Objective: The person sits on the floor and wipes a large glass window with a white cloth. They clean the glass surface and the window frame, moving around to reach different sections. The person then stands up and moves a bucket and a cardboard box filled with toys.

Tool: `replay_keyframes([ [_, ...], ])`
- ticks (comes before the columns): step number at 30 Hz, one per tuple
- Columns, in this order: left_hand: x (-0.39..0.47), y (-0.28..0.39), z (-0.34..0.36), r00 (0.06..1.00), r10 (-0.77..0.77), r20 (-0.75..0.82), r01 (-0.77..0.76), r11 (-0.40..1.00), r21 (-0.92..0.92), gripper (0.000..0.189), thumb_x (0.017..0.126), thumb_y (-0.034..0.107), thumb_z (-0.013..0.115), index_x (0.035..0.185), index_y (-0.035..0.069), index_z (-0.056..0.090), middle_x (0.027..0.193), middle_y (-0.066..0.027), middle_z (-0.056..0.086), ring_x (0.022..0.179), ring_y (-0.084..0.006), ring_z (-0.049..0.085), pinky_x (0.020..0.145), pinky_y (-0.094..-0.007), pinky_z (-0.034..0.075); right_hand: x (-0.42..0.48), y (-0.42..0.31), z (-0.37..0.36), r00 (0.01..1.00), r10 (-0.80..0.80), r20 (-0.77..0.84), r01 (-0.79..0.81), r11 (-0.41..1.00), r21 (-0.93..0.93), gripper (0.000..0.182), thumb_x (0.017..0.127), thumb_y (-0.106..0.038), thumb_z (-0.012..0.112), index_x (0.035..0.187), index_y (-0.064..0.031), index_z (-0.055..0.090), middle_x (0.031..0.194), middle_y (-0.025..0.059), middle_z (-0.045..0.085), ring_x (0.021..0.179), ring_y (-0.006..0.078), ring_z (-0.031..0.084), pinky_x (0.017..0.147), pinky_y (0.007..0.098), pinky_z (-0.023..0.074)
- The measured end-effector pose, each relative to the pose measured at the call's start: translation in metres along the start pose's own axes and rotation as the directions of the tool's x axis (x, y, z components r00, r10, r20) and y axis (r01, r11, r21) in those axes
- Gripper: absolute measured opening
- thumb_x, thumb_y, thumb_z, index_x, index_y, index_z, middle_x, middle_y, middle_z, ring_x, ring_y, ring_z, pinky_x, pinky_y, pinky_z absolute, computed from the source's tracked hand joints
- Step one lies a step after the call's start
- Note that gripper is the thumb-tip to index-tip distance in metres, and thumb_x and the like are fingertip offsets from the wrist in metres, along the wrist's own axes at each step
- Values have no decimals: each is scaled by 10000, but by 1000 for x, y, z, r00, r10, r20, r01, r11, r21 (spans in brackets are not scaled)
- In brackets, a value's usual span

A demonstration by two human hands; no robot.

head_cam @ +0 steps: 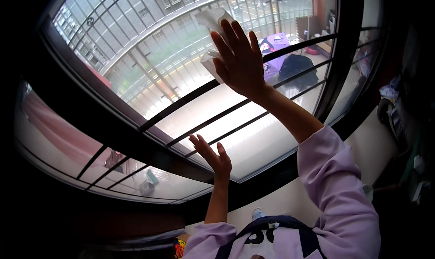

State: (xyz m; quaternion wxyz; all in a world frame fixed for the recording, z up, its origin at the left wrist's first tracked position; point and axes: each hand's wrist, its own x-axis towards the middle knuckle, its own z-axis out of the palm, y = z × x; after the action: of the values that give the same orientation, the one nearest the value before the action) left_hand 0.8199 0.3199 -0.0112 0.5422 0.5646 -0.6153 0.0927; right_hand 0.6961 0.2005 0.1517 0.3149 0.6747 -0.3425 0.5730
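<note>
My right hand (pixel 239 63) is raised high with its fingers spread. Under its palm a thin white cloth or paper sheet (pixel 211 18) lies against the glass pane (pixel 190 123) of a dark-framed door; the cloth's edges stick out above and to the left of the fingers. Lower down, my left hand (pixel 215 158) is held up with nothing in it, thumb apart from the fingers. It is before the lower glass, near the dark horizontal bars (pixel 212 118); whether it touches them I cannot tell.
Beyond the glass are a purple patterned umbrella (pixel 277 40), a dark umbrella (pixel 297 70) and a balcony railing (pixel 149 38). A pink cloth (pixel 64 133) hangs behind the left panel. Dark door frame (pixel 345 38) and stacked items (pixel 390 92) stand at the right.
</note>
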Motion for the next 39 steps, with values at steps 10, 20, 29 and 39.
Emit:
replay_keyframes([
  [10,61,31,-2,989,83,-120,-75,995,65,542,809,281,322,1241,52,88,1294,-154,-6,1198,-290,-16,945,-437,31,24,-5,-6,1000,7,17,-8,997,72,471,716,-296,438,1158,-160,345,1254,104,238,1159,223,226,923,387,167],
  [20,13,-27,30,985,125,-115,-96,968,230,557,815,345,293,1249,66,82,1297,-152,-20,1199,-290,-21,931,-442,-25,-159,-38,36,958,-239,161,242,970,1,462,738,-316,367,1143,-94,344,1205,76,296,1136,171,243,886,315,202],
  [29,-114,-113,108,985,167,-47,-135,907,398,617,768,278,348,1247,42,39,1285,-181,-78,1184,-312,-113,899,-471,-102,-321,128,32,791,528,-309,-596,779,-195,470,832,-275,256,1211,-8,173,1142,175,338,1006,290,389,826,385,300],
  [39,-175,-124,200,934,323,-154,-190,814,549,573,766,415,314,1243,123,187,1291,-175,42,1188,-340,28,902,-514,36,-332,202,25,941,305,-145,-277,943,183,148,721,-104,412,825,1,403,828,140,441,757,216,449,621,314,369],
])
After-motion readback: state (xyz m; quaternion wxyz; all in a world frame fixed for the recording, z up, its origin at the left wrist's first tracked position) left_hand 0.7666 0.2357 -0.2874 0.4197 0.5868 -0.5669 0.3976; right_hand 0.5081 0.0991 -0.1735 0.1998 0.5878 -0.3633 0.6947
